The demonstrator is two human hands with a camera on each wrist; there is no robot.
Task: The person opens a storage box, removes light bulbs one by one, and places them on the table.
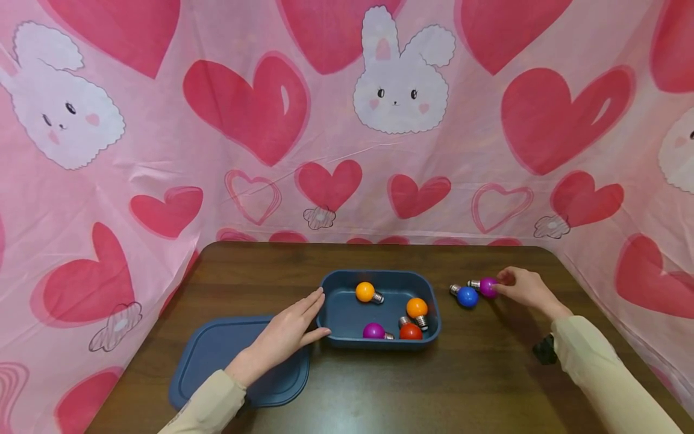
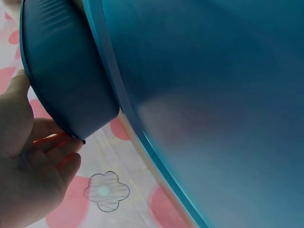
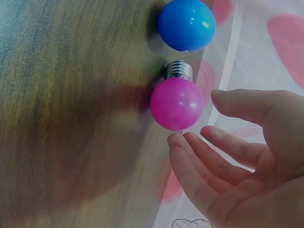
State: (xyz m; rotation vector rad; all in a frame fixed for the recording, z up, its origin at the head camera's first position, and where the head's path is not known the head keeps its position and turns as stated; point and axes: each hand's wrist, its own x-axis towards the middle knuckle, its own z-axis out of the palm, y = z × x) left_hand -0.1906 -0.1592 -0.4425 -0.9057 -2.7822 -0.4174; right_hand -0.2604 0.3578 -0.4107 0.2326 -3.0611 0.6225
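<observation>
A blue rectangular box [image 1: 374,343] stands on the table. Inside lie two orange light bulbs, one upper left [image 1: 365,292] and one at right [image 1: 417,308], plus a purple bulb [image 1: 373,331] and a red bulb [image 1: 410,332]. My left hand [image 1: 284,334] touches the box's left wall with extended fingers; in the left wrist view its fingertips meet the rim. To the right of the box, a blue bulb [image 1: 467,296] and another purple bulb [image 3: 176,103] lie side by side. My right hand [image 3: 242,156] is beside that purple bulb, thumb and fingers spread, not closed round it.
A blue lid [image 1: 217,343] lies flat on the wooden table [image 1: 390,386] at the left, partly under my left forearm. A pink cloth [image 1: 336,144] with hearts and rabbits hangs behind the table and along its sides. A dark object [image 1: 544,350] shows by my right wrist.
</observation>
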